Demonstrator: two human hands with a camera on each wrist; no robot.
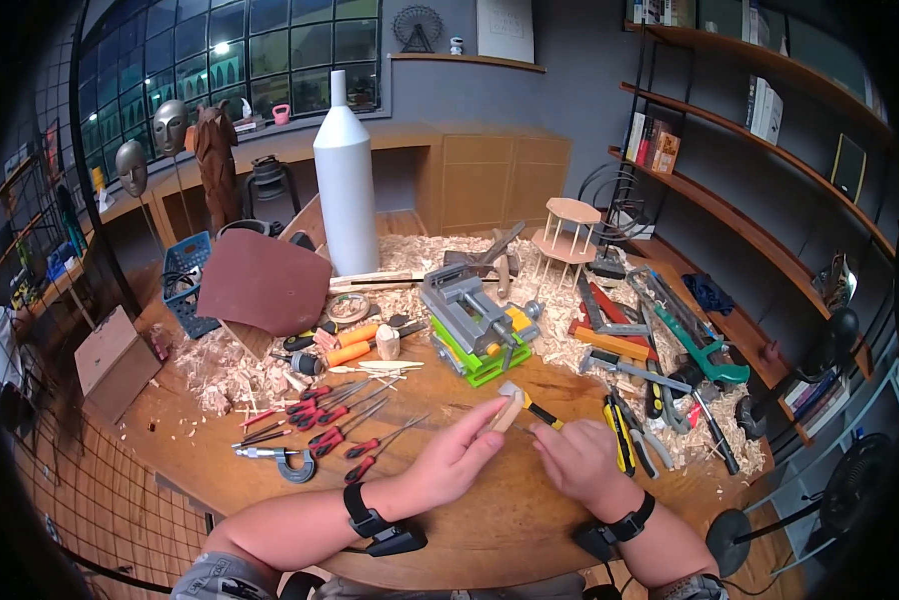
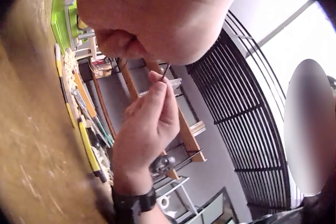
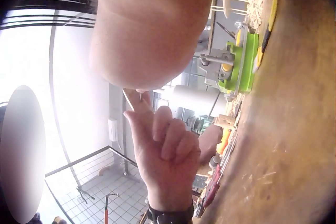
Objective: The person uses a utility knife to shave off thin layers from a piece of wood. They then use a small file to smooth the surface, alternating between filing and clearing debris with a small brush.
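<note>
My left hand holds a small piece of pale wood between thumb and fingers, above the table's front part. Close to its right, my right hand pinches a thin dark rod between thumb and fingertips; its exact kind I cannot tell. In the right wrist view the wood's edge sticks up from the left fingers, partly hidden behind the right hand. Just beyond both hands a yellow and black utility knife lies on the table.
A grey vise on a green base stands behind the hands. Red-handled tools and a micrometer lie at left. Pliers, a green-handled saw and wood shavings spread rightward. A tall white bottle stands farther back.
</note>
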